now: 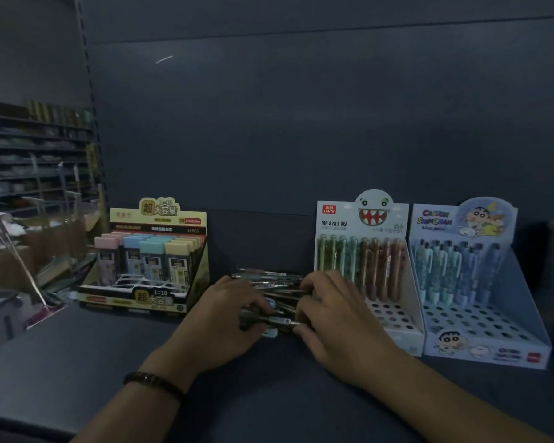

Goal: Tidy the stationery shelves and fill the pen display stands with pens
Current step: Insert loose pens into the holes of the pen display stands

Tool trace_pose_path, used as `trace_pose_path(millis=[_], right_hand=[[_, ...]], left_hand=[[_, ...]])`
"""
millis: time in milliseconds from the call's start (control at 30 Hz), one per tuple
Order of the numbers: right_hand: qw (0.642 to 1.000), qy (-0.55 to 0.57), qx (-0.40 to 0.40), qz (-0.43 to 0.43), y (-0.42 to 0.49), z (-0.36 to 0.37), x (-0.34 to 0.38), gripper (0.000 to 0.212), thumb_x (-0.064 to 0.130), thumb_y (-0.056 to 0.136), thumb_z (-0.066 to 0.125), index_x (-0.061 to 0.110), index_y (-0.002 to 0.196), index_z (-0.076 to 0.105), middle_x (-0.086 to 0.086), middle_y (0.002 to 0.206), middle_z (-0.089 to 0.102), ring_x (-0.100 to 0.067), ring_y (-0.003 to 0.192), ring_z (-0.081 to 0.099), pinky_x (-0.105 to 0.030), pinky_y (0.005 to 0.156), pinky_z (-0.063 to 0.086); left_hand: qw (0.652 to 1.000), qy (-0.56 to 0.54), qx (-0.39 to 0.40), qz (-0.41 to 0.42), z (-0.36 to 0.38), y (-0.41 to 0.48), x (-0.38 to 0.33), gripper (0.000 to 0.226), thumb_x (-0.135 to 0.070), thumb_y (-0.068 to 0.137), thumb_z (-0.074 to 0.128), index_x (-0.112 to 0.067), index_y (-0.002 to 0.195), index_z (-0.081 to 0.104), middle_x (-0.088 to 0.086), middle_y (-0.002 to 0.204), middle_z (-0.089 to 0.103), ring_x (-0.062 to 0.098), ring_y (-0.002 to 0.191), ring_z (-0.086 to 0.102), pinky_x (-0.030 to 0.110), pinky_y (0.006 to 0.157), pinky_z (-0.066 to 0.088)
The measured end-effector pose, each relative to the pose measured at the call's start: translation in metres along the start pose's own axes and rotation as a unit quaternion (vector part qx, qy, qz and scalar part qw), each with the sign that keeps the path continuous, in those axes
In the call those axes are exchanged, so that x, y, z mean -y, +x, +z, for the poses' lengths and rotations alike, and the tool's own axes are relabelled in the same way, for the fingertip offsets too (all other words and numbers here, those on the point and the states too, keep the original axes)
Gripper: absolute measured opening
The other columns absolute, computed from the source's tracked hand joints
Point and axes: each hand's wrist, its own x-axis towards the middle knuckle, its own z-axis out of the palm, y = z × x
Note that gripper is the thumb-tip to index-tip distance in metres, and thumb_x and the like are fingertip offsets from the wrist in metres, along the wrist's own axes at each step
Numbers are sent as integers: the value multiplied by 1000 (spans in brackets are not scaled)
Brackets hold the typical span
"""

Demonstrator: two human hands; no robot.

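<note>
Head view. A: Hands?
B: Gripping the pile of pens (pixel 271 284) from both ends. Left hand (pixel 224 318) with fingers (pixel 256 306) curled over the left ends, pressed close together. Right hand (pixel 336 318) with fingers (pixel 304 329) curled round the right ends, a little spread.
A: Pens where?
B: Lying crosswise on the dark shelf (pixel 77 346), between the two sets of fingertips and touching both. Too blurred for a count.
A: Right of the right fingers?
B: Just behind the knuckles, the monster-face display stand (pixel 339 231). Touching the hand or not, cannot tell. Back rows holding upright pens, front holes showing. Side by side with it, farther right, the cartoon display stand (pixel 522 292), filled the same way.
A: Left of the left fingers?
B: A bare strip of shelf beside the thumb, then the yellow box of lead refills (pixel 147 266), apart from the hand.
A: Edges, room?
B: Front shelf edge (pixel 29 423) on the wrist side, under the forearms. Back panel (pixel 301 123) beyond the fingertips, well apart. Open room above both hands. Dark bead bracelet (pixel 154 383) on the left wrist.
</note>
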Motion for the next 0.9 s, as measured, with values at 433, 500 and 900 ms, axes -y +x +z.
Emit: trace_pose_path(millis=[433,500,900], right_hand=[[893,366,-133,224,9,-38,-15,6,28,99,68,31,93,68,18,91,69,-2,92,65,-14,72,48],[864,417,-151,240,11,-41,-23,6,24,97,71,29,94,71,16,92,72,-5,91,69,-20,75,54],[776,509,-236,287,42,-70,-66,14,14,95,77,23,104,74,-7,84,76,-21,82,76,-38,71,63]], left_hand=[[999,5,-47,6,6,7,-11,16,-32,106,58,-32,118,69,-32,103,55,-10,104,48,17,85,39],[999,-7,-45,13,8,11,-19,21,-32,108,54,-33,124,68,-28,107,60,-3,106,53,27,86,46],[991,-68,-112,-14,25,54,-66,15,-24,95,73,-34,106,76,-27,95,68,-6,91,65,6,79,47]])
